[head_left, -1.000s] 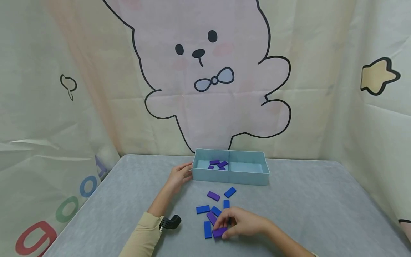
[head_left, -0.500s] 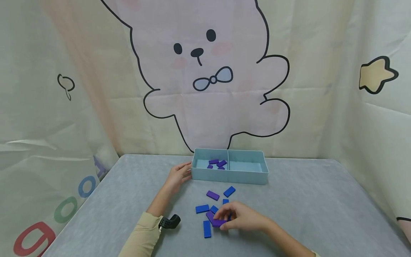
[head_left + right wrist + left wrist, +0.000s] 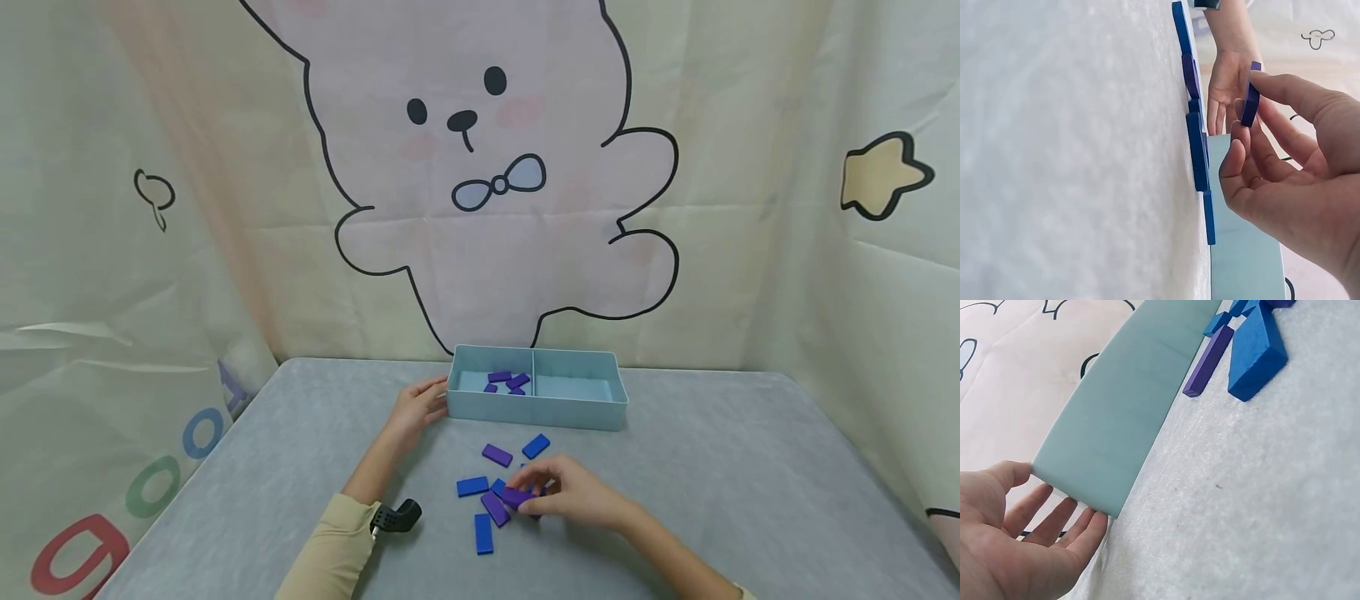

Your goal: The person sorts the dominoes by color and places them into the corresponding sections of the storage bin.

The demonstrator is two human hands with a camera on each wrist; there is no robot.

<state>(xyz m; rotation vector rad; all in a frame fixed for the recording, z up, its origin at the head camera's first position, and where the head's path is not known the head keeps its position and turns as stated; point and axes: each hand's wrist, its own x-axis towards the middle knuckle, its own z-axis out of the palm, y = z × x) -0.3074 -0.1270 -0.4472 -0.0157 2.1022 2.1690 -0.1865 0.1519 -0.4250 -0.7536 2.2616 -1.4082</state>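
My right hand (image 3: 573, 497) pinches a purple rectangular block (image 3: 517, 497) between thumb and fingers. In the right wrist view this block (image 3: 1251, 94) is held above the tabletop. Below and beside the hand lie several blue and purple blocks, among them a blue block (image 3: 483, 533), a purple block (image 3: 495, 508) and a second blue block (image 3: 472, 487); the hand partly covers others. My left hand (image 3: 412, 412) touches the left end of a light blue two-compartment box (image 3: 536, 410). In the left wrist view its fingertips (image 3: 1097, 519) rest against the box's end wall.
Several purple blocks (image 3: 517, 381) lie in the box's left compartment; its right compartment (image 3: 576, 389) shows a bare floor. A grey cloth covers the table (image 3: 712, 467). Behind the box hangs a printed curtain (image 3: 495, 275). A black device (image 3: 397, 517) sits on the left wrist.
My right hand has lifted the purple block off the table and moved it away from me, towards the box. The left hand stays at the box's end.
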